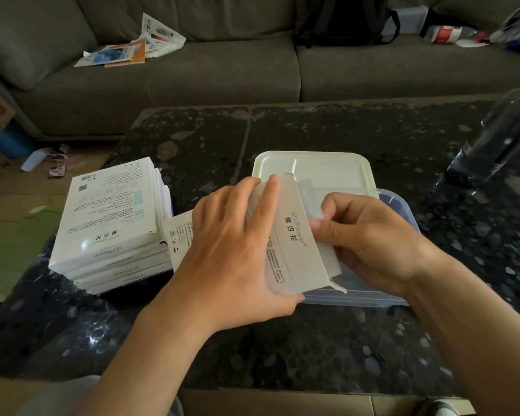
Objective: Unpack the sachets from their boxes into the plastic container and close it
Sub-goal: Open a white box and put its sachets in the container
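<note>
Flanking container: box stack, lid, bottle.

A single wide-angle view from the person's head looks forward and down across the dark bench. It sits close above the left hand and right hand in the near middle. The sofa runs along the far edge, and the floor shows at left.
</note>
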`<move>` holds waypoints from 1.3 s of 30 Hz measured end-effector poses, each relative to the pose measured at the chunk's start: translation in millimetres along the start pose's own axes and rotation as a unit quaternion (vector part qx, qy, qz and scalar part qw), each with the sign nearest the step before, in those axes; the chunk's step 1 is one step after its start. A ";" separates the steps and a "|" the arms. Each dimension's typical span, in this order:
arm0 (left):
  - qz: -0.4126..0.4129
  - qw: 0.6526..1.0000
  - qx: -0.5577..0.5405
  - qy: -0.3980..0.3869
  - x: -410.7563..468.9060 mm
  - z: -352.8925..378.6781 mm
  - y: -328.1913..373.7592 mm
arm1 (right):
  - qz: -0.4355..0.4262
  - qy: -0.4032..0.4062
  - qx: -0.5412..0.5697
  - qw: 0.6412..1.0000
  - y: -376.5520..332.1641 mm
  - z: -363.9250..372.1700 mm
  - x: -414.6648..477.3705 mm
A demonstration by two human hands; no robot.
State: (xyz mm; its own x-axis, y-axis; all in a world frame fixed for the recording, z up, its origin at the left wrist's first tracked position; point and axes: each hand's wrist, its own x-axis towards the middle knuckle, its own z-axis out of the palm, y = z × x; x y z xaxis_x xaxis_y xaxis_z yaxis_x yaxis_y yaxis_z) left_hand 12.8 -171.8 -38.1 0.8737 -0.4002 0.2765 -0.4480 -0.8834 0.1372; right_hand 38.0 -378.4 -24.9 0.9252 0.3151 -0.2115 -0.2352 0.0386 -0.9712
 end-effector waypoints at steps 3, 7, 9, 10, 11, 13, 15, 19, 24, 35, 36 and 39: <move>-0.009 1.000 -0.002 0.000 0.3 -0.5 -5.5 | 0.015 0.029 0.041 0.999 -6.8 -9.0 -2.9; -0.018 1.000 0.001 -0.013 1.1 0.3 -7.7 | 0.011 0.075 0.008 0.997 -9.9 -17.3 -5.9; -0.021 1.000 0.001 -0.023 1.6 -0.3 -7.5 | -0.008 0.092 0.004 0.996 -10.5 -19.2 -6.9; -0.023 0.999 -0.002 -0.028 1.6 -0.8 -7.5 | -0.021 0.092 0.011 0.995 -10.3 -21.5 -6.8; -0.025 0.999 -0.006 -0.033 1.5 -1.4 -7.7 | -0.033 0.089 0.015 0.995 -11.0 -24.0 -7.4; -0.028 0.998 -0.018 -0.049 1.0 -3.5 -8.6 | -0.058 0.068 0.019 0.996 -15.6 -29.0 -10.0; -0.031 0.996 -0.045 -0.076 0.7 -5.8 -10.6 | -0.062 0.053 0.029 0.996 -21.1 -35.3 -12.6; -0.037 0.989 -0.091 -0.111 -0.3 -10.0 -14.0 | -0.061 0.040 0.064 0.995 -26.3 -50.5 -15.9; -0.049 0.984 -0.132 -0.109 0.1 -15.2 -14.8 | -0.132 -0.004 0.088 0.987 -33.9 -66.5 -21.4; -0.064 0.969 -0.217 -0.101 0.1 -30.3 -17.8 | -0.212 0.227 -0.052 0.949 -26.2 -76.3 -10.4; -0.068 0.965 -0.237 -0.093 0.5 -33.7 -19.6 | -0.198 0.244 -0.096 0.945 -24.7 -73.8 -9.1; -0.075 0.952 -0.292 -0.059 -0.3 -42.0 -27.5 | -0.172 0.251 -0.229 0.925 -17.8 -58.8 -4.4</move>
State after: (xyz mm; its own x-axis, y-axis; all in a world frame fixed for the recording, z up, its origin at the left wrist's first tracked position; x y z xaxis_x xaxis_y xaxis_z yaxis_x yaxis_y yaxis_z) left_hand 16.9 -137.2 -1.9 0.9355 -0.3364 0.1079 -0.3160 -0.6604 0.6812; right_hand 55.6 -436.3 -13.2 0.9705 -0.1251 0.2062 0.1437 -0.3867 -0.9109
